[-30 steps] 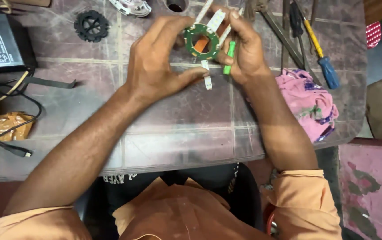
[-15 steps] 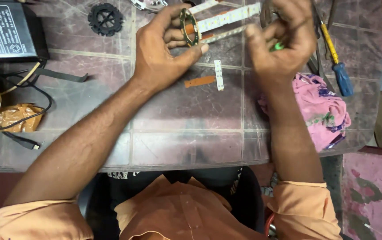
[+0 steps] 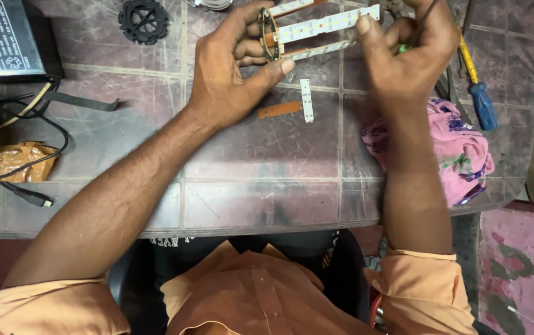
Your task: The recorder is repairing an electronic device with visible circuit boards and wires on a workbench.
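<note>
My left hand (image 3: pixel 230 68) grips a small round reel (image 3: pixel 271 34) by its rim, over the far part of the tiled table (image 3: pixel 230 186). A white strip of small lights (image 3: pixel 326 23) runs from the reel to the right, where my right hand (image 3: pixel 407 53) pinches its end between thumb and fingers. A second length of strip hangs just below it. On the table under the hands lie a short cut piece of white strip (image 3: pixel 306 99) and a brown backing strip (image 3: pixel 279 110).
A pink patterned cloth (image 3: pixel 459 149) lies at the right, with a blue-and-yellow screwdriver (image 3: pixel 478 87) beyond it. A black toothed wheel (image 3: pixel 144 20) sits far left of the reel. A black box (image 3: pixel 3 37), black cables (image 3: pixel 25 130) and a brown wrapper (image 3: pixel 9 162) fill the left side.
My hands have moved apart, drawing the light strip out from the reel to the right. The reel went from facing up to edge-on. Two cut pieces now lie exposed on the table.
</note>
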